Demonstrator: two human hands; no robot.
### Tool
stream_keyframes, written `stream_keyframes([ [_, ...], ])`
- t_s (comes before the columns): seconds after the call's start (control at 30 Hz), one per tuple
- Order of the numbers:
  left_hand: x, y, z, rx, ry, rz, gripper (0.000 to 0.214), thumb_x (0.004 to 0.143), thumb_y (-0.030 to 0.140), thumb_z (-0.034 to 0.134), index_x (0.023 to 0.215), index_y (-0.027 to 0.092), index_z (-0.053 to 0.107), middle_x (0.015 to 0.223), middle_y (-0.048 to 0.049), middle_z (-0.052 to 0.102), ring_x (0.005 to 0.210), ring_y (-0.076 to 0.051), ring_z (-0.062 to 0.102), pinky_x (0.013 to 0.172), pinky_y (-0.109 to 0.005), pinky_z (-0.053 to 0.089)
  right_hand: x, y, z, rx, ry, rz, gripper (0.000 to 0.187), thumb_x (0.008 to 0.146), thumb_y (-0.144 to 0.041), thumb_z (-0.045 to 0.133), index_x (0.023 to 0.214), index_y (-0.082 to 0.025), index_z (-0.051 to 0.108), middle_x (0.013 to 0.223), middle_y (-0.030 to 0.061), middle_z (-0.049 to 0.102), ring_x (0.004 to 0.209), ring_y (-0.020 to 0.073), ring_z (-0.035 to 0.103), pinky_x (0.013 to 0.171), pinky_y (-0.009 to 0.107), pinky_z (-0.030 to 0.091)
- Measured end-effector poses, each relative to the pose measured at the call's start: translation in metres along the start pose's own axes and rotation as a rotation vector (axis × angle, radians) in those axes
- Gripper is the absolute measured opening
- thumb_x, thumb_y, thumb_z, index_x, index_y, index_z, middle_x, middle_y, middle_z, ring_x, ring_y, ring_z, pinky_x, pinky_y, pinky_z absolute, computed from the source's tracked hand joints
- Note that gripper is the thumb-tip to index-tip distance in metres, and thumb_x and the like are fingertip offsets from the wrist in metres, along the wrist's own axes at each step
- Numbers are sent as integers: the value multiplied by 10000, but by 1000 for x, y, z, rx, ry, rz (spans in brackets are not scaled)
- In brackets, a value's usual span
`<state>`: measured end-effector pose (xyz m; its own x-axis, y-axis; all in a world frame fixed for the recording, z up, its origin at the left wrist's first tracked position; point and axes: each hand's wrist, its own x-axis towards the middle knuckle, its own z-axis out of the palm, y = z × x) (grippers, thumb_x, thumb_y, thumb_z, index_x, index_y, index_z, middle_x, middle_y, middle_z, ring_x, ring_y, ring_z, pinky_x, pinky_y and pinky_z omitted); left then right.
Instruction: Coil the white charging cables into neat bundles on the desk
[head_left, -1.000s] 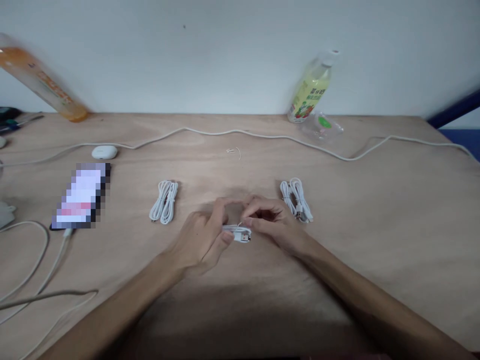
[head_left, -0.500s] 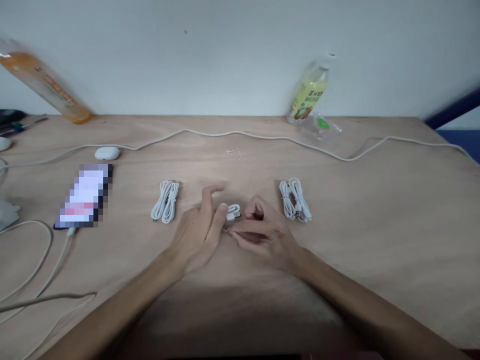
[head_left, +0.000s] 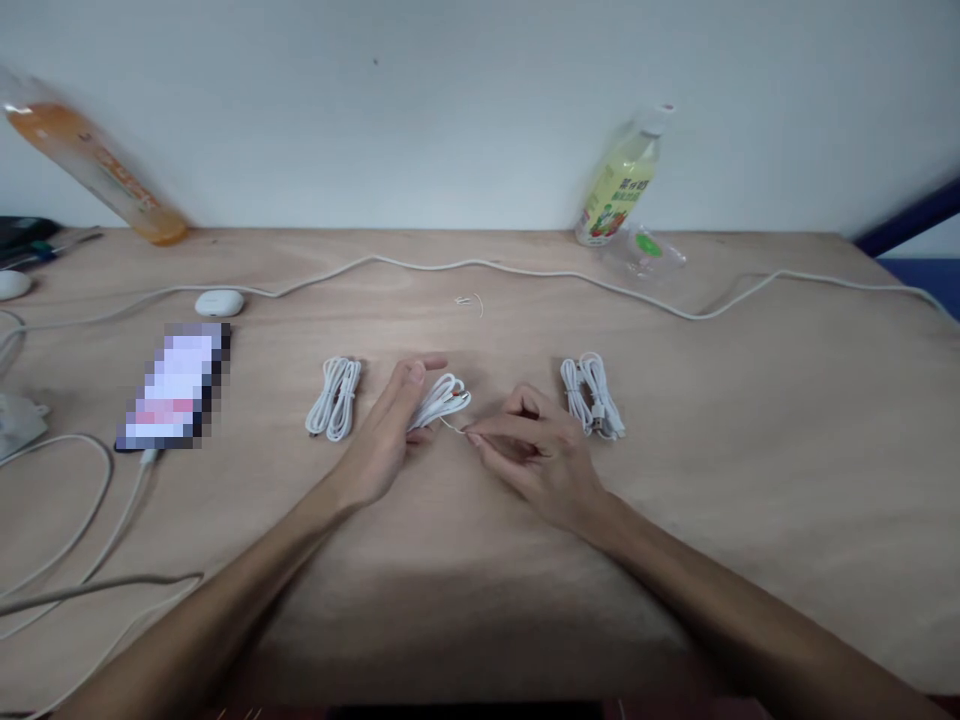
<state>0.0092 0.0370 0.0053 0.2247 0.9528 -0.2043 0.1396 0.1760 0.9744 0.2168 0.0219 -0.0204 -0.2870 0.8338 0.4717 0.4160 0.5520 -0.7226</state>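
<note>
Slanting from the left hand (head_left: 381,437) toward the far right, the bundled white cable (head_left: 448,396) sits between the two hands, its looped end pointing away from the person. The left hand is nearer — it holds the bundle's near end, partly hiding it, with one finger stretched out past the far side. From the bundle's near side a thin tie (head_left: 451,426) runs to the right hand (head_left: 547,455), which pinches the tie's tip between thumb and finger — apart from the cable itself. On the surface (head_left: 480,570), coiled cables (head_left: 343,400) lie outside either hand.
</note>
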Motion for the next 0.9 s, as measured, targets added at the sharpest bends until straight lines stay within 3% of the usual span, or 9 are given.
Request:
stream_keyframes([
  [0.13, -2, 5, 2, -32, 8, -35, 623, 1064, 739, 407, 1385, 229, 563, 703, 56, 424, 536, -144, 307, 535, -279, 255, -1, 0, 3, -78, 33, -39, 179, 991, -163, 679, 912, -246, 816, 754, -15, 527, 634, 150, 470, 565, 298, 389],
  [0.23, -9, 5, 8, 211, 44, 74, 536, 1094, 617, 453, 1445, 220, 531, 701, 47, 504, 588, -183, 450, 607, -299, 351, -1, -1, 4, -135, 68, -67, 213, 982, -135, 654, 827, -228, 767, 742, -15, 511, 623, 144, 467, 564, 291, 382],
  [0.33, -16, 1, 14, 440, 36, 170, 594, 1067, 524, 555, 1543, 193, 429, 696, 46, 564, 627, -211, 547, 653, -313, 385, -1, -2, 3, -155, 74, -77, 277, 946, -91, 633, 702, -215, 669, 708, -22, 479, 596, 135, 442, 554, 285, 368],
  [0.43, -19, -2, 17, 354, 19, 157, 650, 1054, 551, 586, 1564, 193, 400, 685, 60, 538, 597, -196, 523, 609, -291, 370, 0, -4, 1, -157, 63, -56, 290, 928, -79, 617, 674, -217, 631, 684, -25, 471, 590, 138, 442, 543, 285, 362],
  [0.6, -12, 0, 13, 40, 93, 59, 521, 1052, 592, 581, 1426, 229, 569, 787, 22, 564, 675, -178, 496, 609, -272, 388, -1, -6, 1, -161, 117, -16, 190, 990, -151, 648, 881, -233, 780, 681, -29, 509, 563, 141, 438, 527, 291, 370],
  [0.73, -8, 0, 14, -196, -15, -57, 535, 1057, 672, 543, 1394, 265, 627, 801, 32, 485, 634, -143, 423, 545, -226, 358, -1, -6, 3, -186, 155, -28, 197, 985, -151, 651, 863, -228, 784, 682, -23, 515, 560, 138, 449, 521, 290, 373],
  [0.9, -15, 3, 23, -107, -91, -16, 583, 1090, 601, 543, 1560, 255, 542, 834, 16, 529, 710, -163, 498, 606, -243, 464, -3, -6, 2, -218, 205, -37, 206, 990, -155, 649, 848, -240, 771, 673, -26, 497, 553, 138, 440, 516, 293, 371],
])
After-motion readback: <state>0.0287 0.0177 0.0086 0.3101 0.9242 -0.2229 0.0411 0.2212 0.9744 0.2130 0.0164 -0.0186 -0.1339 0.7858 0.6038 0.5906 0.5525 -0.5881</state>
